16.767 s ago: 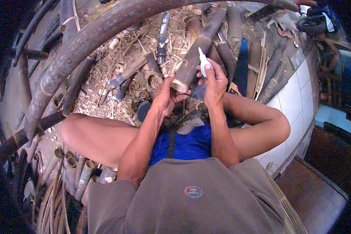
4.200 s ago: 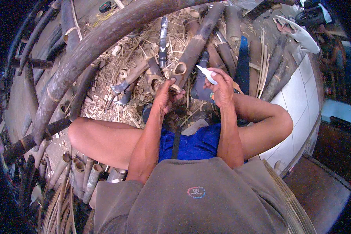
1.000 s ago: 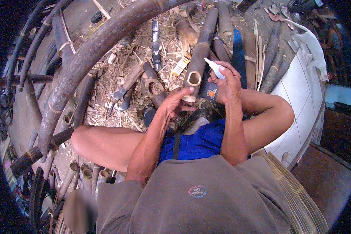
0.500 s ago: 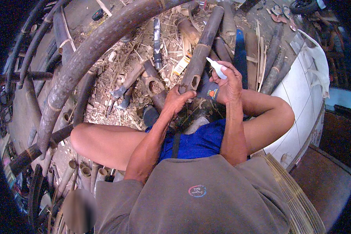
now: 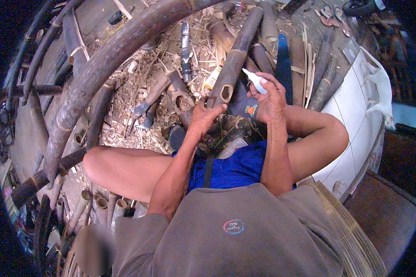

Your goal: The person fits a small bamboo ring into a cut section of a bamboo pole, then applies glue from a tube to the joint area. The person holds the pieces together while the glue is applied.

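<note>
One glue bottle [image 5: 255, 81], two hands [image 5: 203, 116]

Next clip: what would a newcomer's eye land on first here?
Probably the dark bamboo pole with a hole cut near its end, steadied at centre by the left hand. Just right of it, the right hand holds a small white squeeze bottle, nozzle pointing toward the pole. A thick curved bamboo stem sweeps across the upper left over shavings and tools on the ground.
</note>
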A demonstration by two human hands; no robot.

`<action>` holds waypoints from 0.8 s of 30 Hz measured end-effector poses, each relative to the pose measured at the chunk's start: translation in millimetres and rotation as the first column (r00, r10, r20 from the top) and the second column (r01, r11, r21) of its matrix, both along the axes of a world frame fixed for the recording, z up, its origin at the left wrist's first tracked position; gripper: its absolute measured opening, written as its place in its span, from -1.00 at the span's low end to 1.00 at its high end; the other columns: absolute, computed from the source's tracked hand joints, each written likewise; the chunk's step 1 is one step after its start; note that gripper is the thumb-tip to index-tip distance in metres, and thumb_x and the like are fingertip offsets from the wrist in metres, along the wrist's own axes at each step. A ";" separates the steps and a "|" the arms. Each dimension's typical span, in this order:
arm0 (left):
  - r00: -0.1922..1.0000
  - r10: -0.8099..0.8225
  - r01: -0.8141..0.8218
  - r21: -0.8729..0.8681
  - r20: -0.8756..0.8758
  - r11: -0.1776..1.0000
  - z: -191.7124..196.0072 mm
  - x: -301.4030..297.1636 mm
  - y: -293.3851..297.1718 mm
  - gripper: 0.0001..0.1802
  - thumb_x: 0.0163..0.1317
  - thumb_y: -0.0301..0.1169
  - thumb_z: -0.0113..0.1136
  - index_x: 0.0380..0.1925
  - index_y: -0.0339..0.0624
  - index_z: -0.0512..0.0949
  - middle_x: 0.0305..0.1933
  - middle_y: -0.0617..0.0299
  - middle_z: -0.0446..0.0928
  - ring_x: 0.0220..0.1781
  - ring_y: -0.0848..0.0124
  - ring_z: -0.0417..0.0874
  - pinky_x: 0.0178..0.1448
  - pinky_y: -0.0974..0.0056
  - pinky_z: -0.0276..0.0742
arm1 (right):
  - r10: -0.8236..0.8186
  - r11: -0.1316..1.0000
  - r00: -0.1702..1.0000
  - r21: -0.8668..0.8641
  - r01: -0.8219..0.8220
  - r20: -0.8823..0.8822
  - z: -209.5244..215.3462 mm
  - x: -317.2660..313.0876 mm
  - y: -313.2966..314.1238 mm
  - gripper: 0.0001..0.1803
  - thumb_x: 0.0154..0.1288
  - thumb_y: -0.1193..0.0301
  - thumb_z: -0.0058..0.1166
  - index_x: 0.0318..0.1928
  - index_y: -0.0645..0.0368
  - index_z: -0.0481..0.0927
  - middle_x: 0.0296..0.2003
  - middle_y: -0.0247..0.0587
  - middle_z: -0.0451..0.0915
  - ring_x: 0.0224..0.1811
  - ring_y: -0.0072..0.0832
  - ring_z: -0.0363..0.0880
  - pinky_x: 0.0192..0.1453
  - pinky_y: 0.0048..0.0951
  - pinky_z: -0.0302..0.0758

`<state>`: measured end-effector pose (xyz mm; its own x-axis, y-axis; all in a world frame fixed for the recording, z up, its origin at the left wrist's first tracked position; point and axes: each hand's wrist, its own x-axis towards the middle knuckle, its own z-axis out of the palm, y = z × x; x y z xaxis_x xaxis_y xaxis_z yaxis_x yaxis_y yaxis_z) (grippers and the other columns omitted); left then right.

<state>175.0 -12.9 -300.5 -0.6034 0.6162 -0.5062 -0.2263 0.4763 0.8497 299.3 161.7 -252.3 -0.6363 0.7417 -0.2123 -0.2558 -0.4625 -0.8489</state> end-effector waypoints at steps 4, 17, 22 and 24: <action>0.985 -0.012 0.009 -0.021 -0.171 1.000 4.1 -1.7 -6.9 -0.05 -0.04 0.00 0.48 0.24 -0.46 0.41 0.04 -0.16 0.65 0.05 0.07 0.69 0.21 0.12 0.54 | 0.043 0.998 0.993 0.033 -0.048 0.114 -2.9 -1.0 -3.9 -0.71 0.31 0.44 0.13 -0.02 0.35 0.64 -0.31 -0.09 0.65 -0.37 -0.40 0.58 -0.20 -0.27 0.62; 0.880 0.023 -0.047 -0.038 -0.475 0.998 13.5 -8.5 -11.2 -0.14 -0.02 -0.09 0.45 0.19 -0.50 0.43 -0.06 -0.32 0.65 0.00 -0.12 0.71 0.11 0.01 0.58 | 0.208 0.900 0.876 0.267 -0.346 0.435 -23.6 -8.0 -28.7 -0.76 0.39 0.44 0.09 -0.04 0.31 0.68 -0.36 -0.24 0.67 -0.37 -0.56 0.61 -0.23 -0.47 0.57; 0.892 0.006 -0.029 -0.044 -0.452 0.999 14.3 -11.6 -10.7 -0.16 -0.02 -0.12 0.43 0.19 -0.49 0.43 -0.10 -0.31 0.66 -0.05 -0.13 0.72 0.07 -0.01 0.60 | 0.220 0.864 0.828 0.292 -0.411 0.516 -32.3 -10.2 -32.7 -0.77 0.40 0.44 0.10 -0.06 0.30 0.69 -0.37 -0.25 0.67 -0.38 -0.58 0.60 -0.26 -0.50 0.56; 0.885 0.021 -0.036 -0.025 -0.466 0.999 12.0 -11.1 -10.5 -0.17 -0.02 -0.12 0.43 0.18 -0.48 0.44 -0.11 -0.31 0.66 -0.06 -0.14 0.72 0.07 -0.02 0.60 | 0.221 0.845 0.821 0.318 -0.431 0.526 -32.6 -10.9 -34.5 -0.78 0.40 0.45 0.10 -0.06 0.29 0.70 -0.37 -0.25 0.67 -0.38 -0.58 0.61 -0.27 -0.51 0.56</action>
